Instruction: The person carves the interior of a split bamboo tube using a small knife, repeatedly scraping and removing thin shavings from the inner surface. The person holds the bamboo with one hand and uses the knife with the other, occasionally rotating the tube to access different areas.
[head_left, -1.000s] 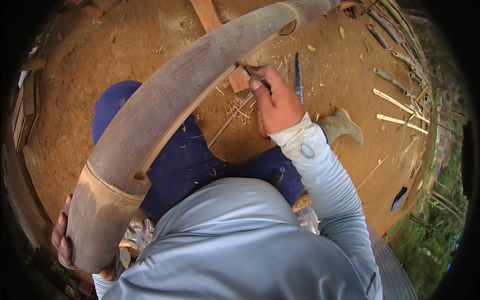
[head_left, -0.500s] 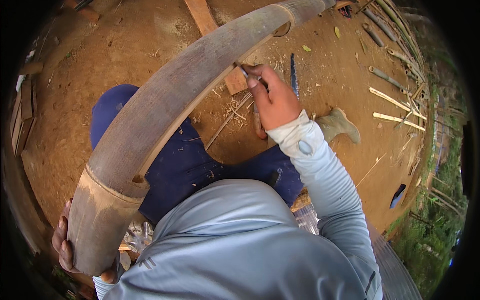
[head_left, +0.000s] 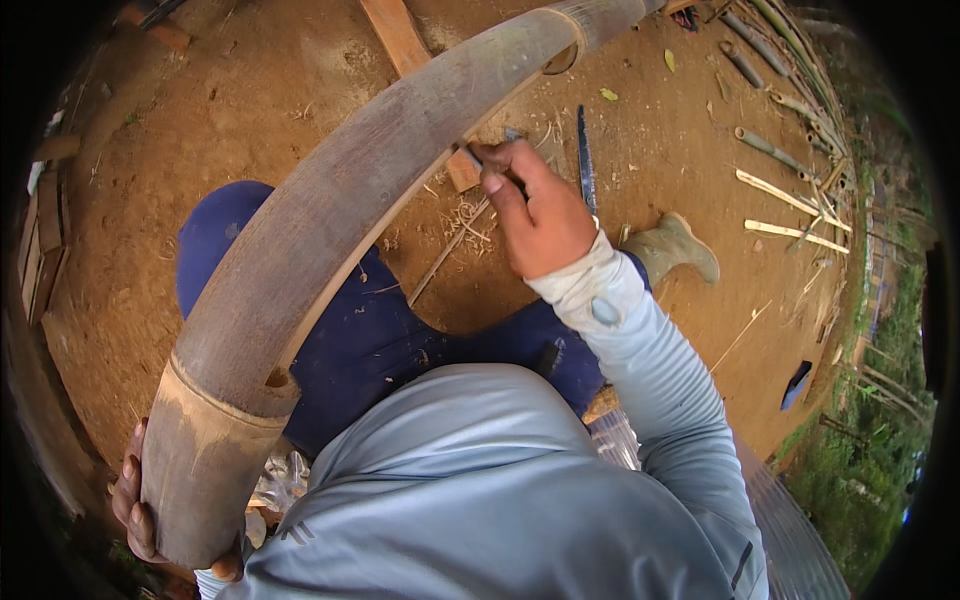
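A thick brown bamboo pole runs from the lower left to the far top, with a straight cut edge along its right side and a notch near the lower joint. My left hand is closed around its near end, fingers on the outer side and thumb tip showing below. My right hand is pinched on a thin dark tool, its tip against the cut edge about midway up. The rest of the tool is hidden in my fingers, so its exact kind is unclear. My blue-trousered legs lie under the pole.
A wooden plank passes beneath the pole. A dark saw blade lies on the dirt beyond my right hand, near shavings and my boot. Bamboo pieces and pale strips lie at right; boards at left.
My right hand has moved slightly toward me and left along the pole's cut edge with the tool. My left hand still holds the near end, which has shifted a little.
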